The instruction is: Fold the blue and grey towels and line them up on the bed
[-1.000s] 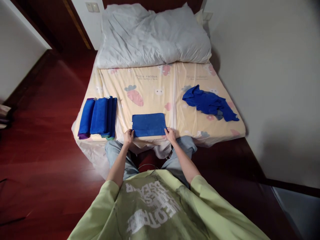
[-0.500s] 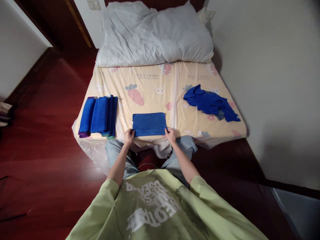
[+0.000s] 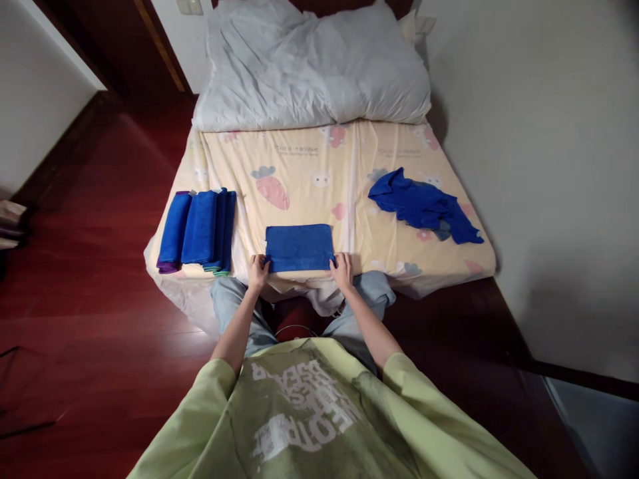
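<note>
A blue towel lies flat as a neat rectangle near the front edge of the bed. My left hand pinches its near left corner. At the near right corner, the fingers of my right hand are closed on the cloth. To the left, several folded blue towels lie side by side and overlapping, some with purple or green edges. A crumpled heap of blue cloth rests on the right side of the bed.
The bed has a pale yellow sheet printed with carrots and rabbits. A bunched white quilt covers its far end. A wall runs along the right, and dark red floor lies to the left.
Both hands stay at the near corners of the towel, with only slight finger movement. The whole view has shifted a little; the towels and heap look the same.
</note>
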Demonstrator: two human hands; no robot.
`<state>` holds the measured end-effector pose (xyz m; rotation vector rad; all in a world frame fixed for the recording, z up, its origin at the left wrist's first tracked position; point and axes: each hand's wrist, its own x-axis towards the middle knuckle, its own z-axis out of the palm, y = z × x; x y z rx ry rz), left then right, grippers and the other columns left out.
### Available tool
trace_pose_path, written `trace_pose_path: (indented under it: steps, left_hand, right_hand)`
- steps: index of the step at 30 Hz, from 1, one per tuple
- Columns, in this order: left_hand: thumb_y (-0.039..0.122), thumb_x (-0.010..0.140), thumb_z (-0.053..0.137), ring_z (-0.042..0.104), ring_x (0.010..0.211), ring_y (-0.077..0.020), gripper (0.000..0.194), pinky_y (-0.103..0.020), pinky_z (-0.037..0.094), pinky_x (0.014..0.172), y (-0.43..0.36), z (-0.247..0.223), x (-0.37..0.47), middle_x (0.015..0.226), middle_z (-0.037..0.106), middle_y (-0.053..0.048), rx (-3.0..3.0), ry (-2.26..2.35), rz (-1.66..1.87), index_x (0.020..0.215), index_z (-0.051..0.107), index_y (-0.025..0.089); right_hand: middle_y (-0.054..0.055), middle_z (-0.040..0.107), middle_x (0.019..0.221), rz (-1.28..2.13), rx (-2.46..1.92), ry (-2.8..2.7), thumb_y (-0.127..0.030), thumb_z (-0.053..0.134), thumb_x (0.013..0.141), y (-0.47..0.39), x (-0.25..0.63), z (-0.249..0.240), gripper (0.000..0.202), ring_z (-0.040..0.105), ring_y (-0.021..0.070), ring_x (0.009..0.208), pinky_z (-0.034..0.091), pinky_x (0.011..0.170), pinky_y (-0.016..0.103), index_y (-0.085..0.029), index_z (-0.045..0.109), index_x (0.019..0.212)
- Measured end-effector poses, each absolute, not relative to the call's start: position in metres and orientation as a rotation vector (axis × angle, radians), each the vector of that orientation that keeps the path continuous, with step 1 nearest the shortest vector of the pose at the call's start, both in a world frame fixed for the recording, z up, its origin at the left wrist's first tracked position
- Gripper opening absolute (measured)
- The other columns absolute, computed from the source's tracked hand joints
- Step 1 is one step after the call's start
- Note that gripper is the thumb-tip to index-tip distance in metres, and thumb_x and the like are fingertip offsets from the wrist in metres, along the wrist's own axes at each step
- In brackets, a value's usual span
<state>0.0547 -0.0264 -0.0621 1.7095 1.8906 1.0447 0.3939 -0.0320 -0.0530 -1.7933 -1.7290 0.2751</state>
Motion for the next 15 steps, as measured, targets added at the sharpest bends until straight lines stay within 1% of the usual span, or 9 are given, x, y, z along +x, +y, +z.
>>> trace_pose_path:
  steps: [2, 5, 6, 8, 10, 12, 15]
  left_hand:
    - [0.023, 0.091, 0.057, 0.061, 0.108, -0.0272, 0.019, -0.043, 0.052, 0.097, -0.029, -0.058, 0.057, 0.117, 0.062, -0.014, 1.85, 1.861, 1.02, 0.109, 0.064, 0.02]
    - [0.014, 0.094, 0.045, 0.054, 0.127, -0.0276, 0.032, -0.046, 0.046, 0.107, -0.034, -0.051, 0.058, 0.131, 0.063, -0.012, 2.147, 1.673, 0.807, 0.116, 0.066, 0.022]
    - [0.012, 0.094, 0.043, 0.053, 0.129, -0.027, 0.036, -0.046, 0.045, 0.107, -0.036, -0.05, 0.058, 0.133, 0.064, -0.011, 2.211, 1.61, 0.737, 0.119, 0.067, 0.023]
    - [0.015, 0.095, 0.042, 0.052, 0.134, -0.0267, 0.039, -0.046, 0.045, 0.109, -0.039, -0.047, 0.056, 0.139, 0.063, -0.011, 2.286, 1.539, 0.657, 0.127, 0.065, 0.021]
    - [0.022, 0.095, 0.046, 0.049, 0.138, -0.0276, 0.042, -0.046, 0.043, 0.111, -0.042, -0.046, 0.054, 0.145, 0.059, -0.012, 2.336, 1.516, 0.623, 0.134, 0.061, 0.018]
    - [0.025, 0.092, 0.051, 0.046, 0.142, -0.0283, 0.048, -0.046, 0.039, 0.115, -0.043, -0.045, 0.052, 0.149, 0.055, -0.012, 2.379, 1.501, 0.574, 0.139, 0.058, 0.017]
    - [0.015, 0.085, 0.051, 0.045, 0.144, -0.0275, 0.058, -0.046, 0.035, 0.118, -0.04, -0.044, 0.052, 0.151, 0.053, -0.012, 2.381, 1.537, 0.484, 0.142, 0.056, 0.017]
  right_hand:
    - [0.015, 0.068, 0.124, 0.226, -1.645, -1.941, -0.02, 0.047, 0.095, -0.033, 0.398, -0.051, 0.032, 0.06, 0.0283, 0.118, 0.046, 0.104, 0.044, -0.018, 0.07, 0.118]
    - [0.011, 0.066, 0.134, 0.292, -1.423, -2.227, -0.012, 0.043, 0.094, -0.036, 0.407, -0.049, 0.041, 0.057, 0.0264, 0.128, 0.043, 0.109, 0.045, -0.019, 0.07, 0.125]
    - [0.011, 0.065, 0.137, 0.311, -1.381, -2.279, -0.012, 0.044, 0.094, -0.037, 0.409, -0.049, 0.042, 0.055, 0.0259, 0.131, 0.043, 0.111, 0.045, -0.019, 0.068, 0.128]
    - [0.009, 0.061, 0.144, 0.322, -1.355, -2.318, -0.015, 0.046, 0.095, -0.04, 0.413, -0.049, 0.044, 0.052, 0.0251, 0.136, 0.042, 0.113, 0.046, -0.019, 0.064, 0.135]
    - [0.009, 0.056, 0.149, 0.312, -1.358, -2.324, -0.018, 0.048, 0.096, -0.043, 0.416, -0.048, 0.046, 0.049, 0.0248, 0.14, 0.04, 0.115, 0.046, -0.019, 0.06, 0.141]
    - [0.009, 0.055, 0.15, 0.308, -1.367, -2.327, -0.02, 0.048, 0.096, -0.043, 0.415, -0.047, 0.048, 0.048, 0.0243, 0.141, 0.04, 0.115, 0.046, -0.019, 0.058, 0.143]
    - [0.01, 0.055, 0.15, 0.315, -1.392, -2.334, -0.016, 0.048, 0.094, -0.039, 0.412, -0.046, 0.051, 0.048, 0.0243, 0.141, 0.04, 0.115, 0.046, -0.018, 0.057, 0.144]
